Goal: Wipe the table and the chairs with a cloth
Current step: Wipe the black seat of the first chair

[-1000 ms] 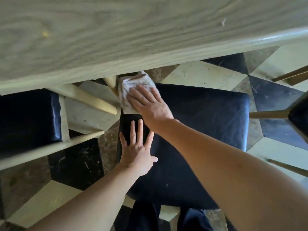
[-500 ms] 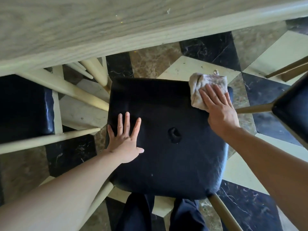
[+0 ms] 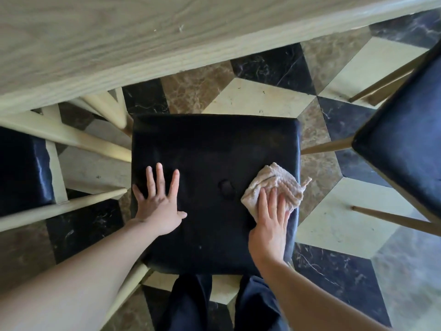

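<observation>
A chair with a black padded seat (image 3: 210, 149) stands right below me, a dimple near its middle. My right hand (image 3: 270, 225) presses a crumpled beige cloth (image 3: 276, 185) flat onto the seat's right side, fingers spread over it. My left hand (image 3: 158, 204) lies flat and open on the seat's left part, holding nothing. The pale wooden table (image 3: 119, 37) fills the top of the view, its edge running just beyond the chair.
A second black-seated chair (image 3: 22, 170) with cream legs stands at the left, partly under the table. A third chair (image 3: 405, 144) is at the right edge. The floor is patterned marble tile (image 3: 257, 101). My dark trouser legs (image 3: 222, 304) stand behind the seat.
My right hand has slid the cloth from the seat's far left corner across to the far right, then back toward me along the right side. The left hand stays planted on the seat.
</observation>
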Action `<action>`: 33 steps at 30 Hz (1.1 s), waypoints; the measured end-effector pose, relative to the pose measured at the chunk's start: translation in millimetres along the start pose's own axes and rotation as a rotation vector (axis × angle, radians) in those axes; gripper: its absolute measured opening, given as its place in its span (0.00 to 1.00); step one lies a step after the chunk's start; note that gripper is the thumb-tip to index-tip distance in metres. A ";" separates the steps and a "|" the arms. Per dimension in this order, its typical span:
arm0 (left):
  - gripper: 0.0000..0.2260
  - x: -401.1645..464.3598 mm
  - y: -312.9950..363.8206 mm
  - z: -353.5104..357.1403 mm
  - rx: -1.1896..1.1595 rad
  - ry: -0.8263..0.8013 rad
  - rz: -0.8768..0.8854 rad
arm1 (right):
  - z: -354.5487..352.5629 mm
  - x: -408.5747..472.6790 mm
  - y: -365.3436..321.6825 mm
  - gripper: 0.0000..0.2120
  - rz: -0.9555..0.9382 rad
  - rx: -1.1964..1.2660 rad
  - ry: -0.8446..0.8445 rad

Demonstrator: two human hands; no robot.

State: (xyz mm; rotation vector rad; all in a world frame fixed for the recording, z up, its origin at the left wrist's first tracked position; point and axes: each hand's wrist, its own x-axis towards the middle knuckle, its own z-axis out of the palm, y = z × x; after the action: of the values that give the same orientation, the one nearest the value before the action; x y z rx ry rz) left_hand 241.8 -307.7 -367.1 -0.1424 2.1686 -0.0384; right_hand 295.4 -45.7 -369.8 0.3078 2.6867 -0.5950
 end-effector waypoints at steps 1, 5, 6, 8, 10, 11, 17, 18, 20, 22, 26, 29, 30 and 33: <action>0.54 0.7 -1.0 -0.4 0.001 0.002 0.008 | -2.7 5.9 5.5 0.46 -0.034 -0.003 -0.008; 0.54 3.2 -4.9 2.2 -0.017 0.029 0.041 | -19.1 32.6 19.1 0.48 -0.168 -0.051 -0.023; 0.54 4.4 -5.1 3.9 -0.017 0.040 0.054 | -22.3 43.8 18.6 0.48 -0.182 -0.059 -0.003; 0.55 6.7 -7.0 7.0 -0.011 0.060 0.076 | -25.8 76.5 6.8 0.48 -0.157 -0.052 0.066; 0.56 9.0 -7.5 9.4 -0.013 0.094 0.092 | -27.5 112.3 -16.7 0.47 -0.041 -0.023 0.142; 0.56 9.9 -8.4 9.4 -0.019 0.100 0.094 | -23.7 123.8 -31.3 0.47 0.033 0.001 0.180; 0.41 -9.5 -21.1 6.1 -0.273 0.389 0.101 | 30.4 75.0 -121.7 0.43 -0.145 0.029 0.078; 0.37 -14.3 -21.1 4.9 -0.385 0.472 0.033 | 39.2 67.1 -135.1 0.41 -0.218 -0.002 0.043; 0.34 -21.5 -21.5 1.6 -0.608 0.527 -0.174 | 54.0 62.0 -160.4 0.39 -0.325 -0.038 -0.008; 0.33 -24.0 -19.8 0.0 -0.738 0.473 -0.314 | 62.3 65.4 -179.1 0.38 -0.404 -0.065 -0.064; 0.24 -21.8 -36.4 -15.1 -1.228 0.477 -0.644 | 76.3 64.6 -210.6 0.33 -0.487 -0.062 -0.129; 0.20 -15.6 -48.4 -20.5 -1.346 0.522 -0.660 | 87.8 38.5 -214.8 0.31 -0.590 -0.059 -0.191; 0.19 -15.9 -50.6 -20.9 -1.316 0.538 -0.607 | 92.6 25.3 -211.0 0.31 -0.656 -0.082 -0.239; 0.20 -20.0 -55.8 -15.9 -1.224 0.546 -0.446 | 102.3 -15.1 -181.9 0.33 -0.892 -0.268 -0.393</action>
State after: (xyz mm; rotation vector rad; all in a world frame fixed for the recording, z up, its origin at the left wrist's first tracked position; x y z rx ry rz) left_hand 244.8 -361.2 -337.1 -1.4301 2.3265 1.1105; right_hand 288.4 -254.4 -384.0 -1.0134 2.3587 -0.4377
